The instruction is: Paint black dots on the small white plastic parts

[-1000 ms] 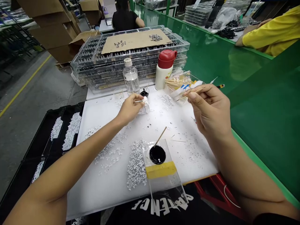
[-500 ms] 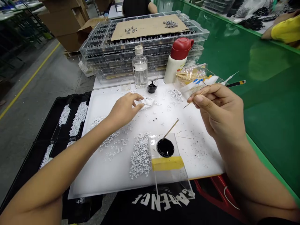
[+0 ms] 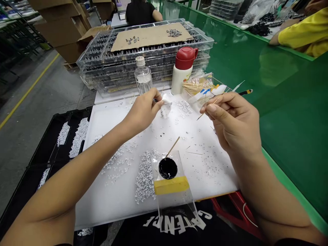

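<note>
Pinching left hand [image 3: 145, 109]: narrow grip holding a crumpled white tissue [image 3: 166, 106], beyond the round black pool [image 3: 168, 168].
Right hand [image 3: 232, 123]: narrow grip holding a thin pointed stick [image 3: 201, 115], beyond and right of the pool.
Small white parts [image 3: 145, 181]: heaped left of the pool.
White lettering [image 3: 201, 223]: nearer than the pool, not fully readable.
Bottle [image 3: 143, 80], flask [image 3: 181, 79]: beyond the pool, print too small to read.

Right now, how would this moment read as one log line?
left hand: pinching white tissue | right hand: holding thin stick | clear plate: glossy black liquid | left of plate: small white parts
</note>
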{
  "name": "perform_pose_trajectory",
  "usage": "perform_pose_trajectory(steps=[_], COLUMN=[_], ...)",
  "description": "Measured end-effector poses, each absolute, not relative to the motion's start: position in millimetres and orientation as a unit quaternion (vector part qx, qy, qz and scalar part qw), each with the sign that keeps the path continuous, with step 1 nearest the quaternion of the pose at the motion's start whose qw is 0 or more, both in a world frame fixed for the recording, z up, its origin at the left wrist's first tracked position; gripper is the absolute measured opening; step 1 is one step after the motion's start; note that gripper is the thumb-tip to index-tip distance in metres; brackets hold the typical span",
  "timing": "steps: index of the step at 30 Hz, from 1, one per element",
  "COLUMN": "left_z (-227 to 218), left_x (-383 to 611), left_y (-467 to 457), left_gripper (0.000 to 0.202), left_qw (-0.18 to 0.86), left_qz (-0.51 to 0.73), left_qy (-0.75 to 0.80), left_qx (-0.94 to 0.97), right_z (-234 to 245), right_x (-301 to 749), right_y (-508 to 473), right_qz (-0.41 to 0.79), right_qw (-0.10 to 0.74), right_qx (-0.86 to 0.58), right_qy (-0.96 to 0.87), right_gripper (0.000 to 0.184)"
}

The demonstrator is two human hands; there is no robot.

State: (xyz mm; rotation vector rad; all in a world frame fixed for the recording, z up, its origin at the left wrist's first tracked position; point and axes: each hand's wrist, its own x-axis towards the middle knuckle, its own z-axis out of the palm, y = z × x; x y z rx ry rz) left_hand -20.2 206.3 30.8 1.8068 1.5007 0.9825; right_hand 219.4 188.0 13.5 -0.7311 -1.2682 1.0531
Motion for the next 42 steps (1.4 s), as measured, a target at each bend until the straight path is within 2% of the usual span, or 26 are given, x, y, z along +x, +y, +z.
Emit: perform_pose_trajectory(steps=[5, 11, 14, 18, 22, 26, 30, 35, 42], left_z=[29, -15, -14, 22, 60, 73, 66, 34, -18], left_x=[35, 86, 83, 42, -13, -53, -70, -67, -62], left_y=[218, 236, 244, 235, 189, 116, 44, -9, -19], left_gripper=[0.019, 0.006, 0.012, 0.012, 0.014, 0.021, 0.022, 0.013, 0.008], left_qw=[0.402, 0.476, 0.482, 0.463, 0.424, 0.307, 0.209, 0.227, 0.225], left_qz=[0.397, 0.306, 0.280, 0.299, 0.354, 0.343, 0.305, 0.311, 0.298], left_qy=[0.486, 0.454, 0.455, 0.481, 0.511, 0.589, 0.669, 0.714, 0.723], left_qx=[0.667, 0.689, 0.695, 0.682, 0.658, 0.665, 0.645, 0.584, 0.581], right_z=[18, 18, 18, 21, 23, 20, 17, 9, -1], right_x=[228, 237, 240, 241, 239, 235, 228, 221, 215], right_y=[193, 200, 200, 199, 195, 196, 198, 198, 196], right_qz=[0.414, 0.386, 0.380, 0.383, 0.398, 0.412, 0.425, 0.425, 0.414], right_qw=[0.662, 0.678, 0.680, 0.688, 0.683, 0.673, 0.666, 0.664, 0.633], right_qx=[-0.318, -0.322, -0.327, -0.323, -0.313, -0.312, -0.315, -0.313, -0.369], right_qy=[-0.538, -0.536, -0.535, -0.525, -0.526, -0.529, -0.526, -0.530, -0.539], right_gripper=[0.023, 0.017, 0.016, 0.018, 0.019, 0.024, 0.031, 0.027, 0.016])
